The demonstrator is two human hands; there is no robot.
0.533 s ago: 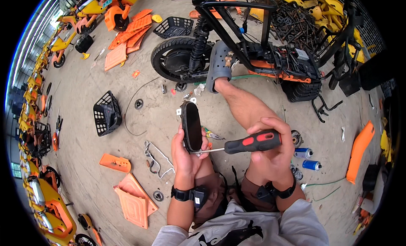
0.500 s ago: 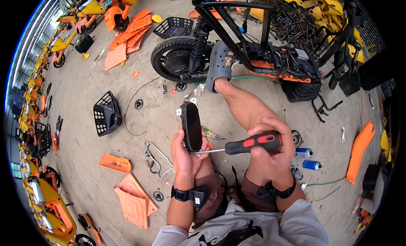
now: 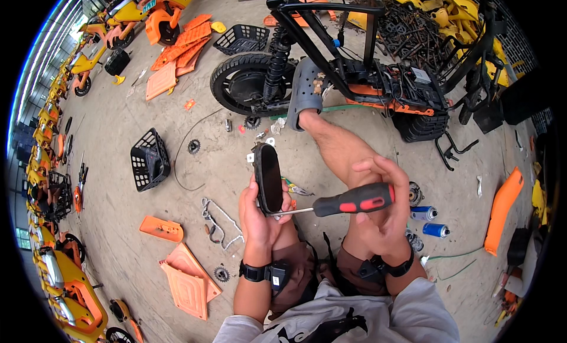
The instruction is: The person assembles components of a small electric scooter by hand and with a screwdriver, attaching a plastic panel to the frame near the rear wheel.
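Note:
My left hand is closed around a long oval black display unit, its glossy dark face turned up toward me. A small white tag shows at its edge. My right hand holds a screwdriver with a black and red handle. Its handle end rests against my palm and fingers. The thumb is off the handle, and the upper fingers are loosely curled. The metal shaft points left and meets the lower end of the display unit; its tip is hard to make out beside my left fingers.
A stripped scooter frame stands ahead, my clog-covered foot against it. A black basket and orange panels lie left. Pliers and a chain lock lie nearby. Two blue spray cans lie right.
My right hand has loosened on the screwdriver: the thumb has dropped off the handle and the fingers have spread. The handle has turned, showing its red patches differently. The left hand stays put.

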